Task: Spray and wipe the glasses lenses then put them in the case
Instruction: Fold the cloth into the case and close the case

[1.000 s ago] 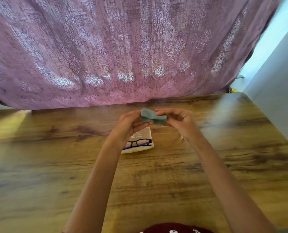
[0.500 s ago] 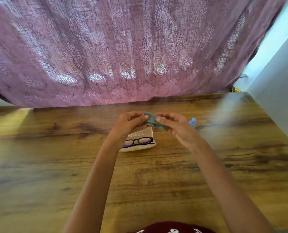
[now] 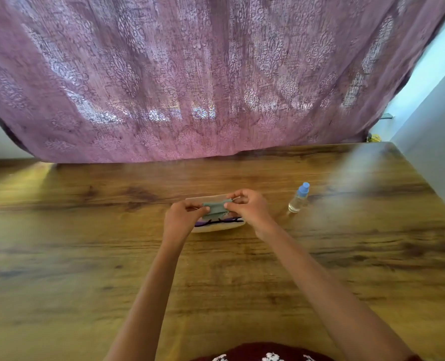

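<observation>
Now left hand (image 3: 181, 218), right hand (image 3: 251, 207) pinch soft, seemingly folded cloth (image 3: 215, 210).

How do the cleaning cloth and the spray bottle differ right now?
The cloth is pinched at its ends by the left hand and right hand; the spray bottle stands untouched on the table. The cloth is grey-green and crumpled; the bottle is clear with a blue cap. The cloth partly hides the glasses; the bottle stands right of them.

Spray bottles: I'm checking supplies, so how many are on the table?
1. The spray bottle stands on the table, just right of the right hand and apart from it. None other shows, though that hand and the left hand hide some tabletop.
</observation>
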